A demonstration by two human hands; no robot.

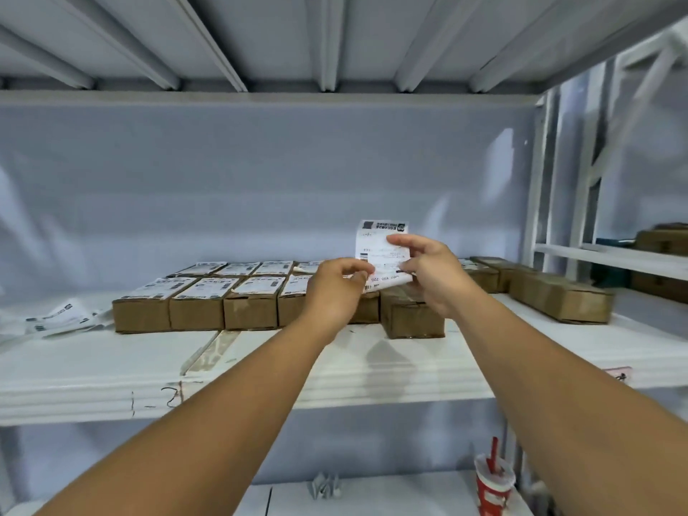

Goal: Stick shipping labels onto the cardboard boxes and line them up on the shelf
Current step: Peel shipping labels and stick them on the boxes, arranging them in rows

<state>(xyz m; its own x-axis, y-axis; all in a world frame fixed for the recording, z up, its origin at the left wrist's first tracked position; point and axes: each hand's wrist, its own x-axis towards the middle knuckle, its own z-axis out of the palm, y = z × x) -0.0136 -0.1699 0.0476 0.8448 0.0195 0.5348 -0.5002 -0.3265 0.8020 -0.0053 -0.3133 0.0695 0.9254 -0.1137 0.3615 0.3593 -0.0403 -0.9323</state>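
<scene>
Both hands hold a white shipping label (376, 242) upright above the white shelf (465, 351). My left hand (337, 288) pinches its lower left corner. My right hand (433, 271) pinches its right edge. Under my hands stands a bare cardboard box (411, 318) without a label on top. To its left, two rows of labelled cardboard boxes (197, 303) stand side by side. Several unlabelled boxes (558, 297) lie at the right of the shelf.
A loose heap of labels (63, 316) lies at the shelf's left end. Strips of backing paper (208, 350) lie near the front edge. A red paper cup with a straw (493, 486) stands below. More boxes (661, 242) sit on the neighbouring rack at right.
</scene>
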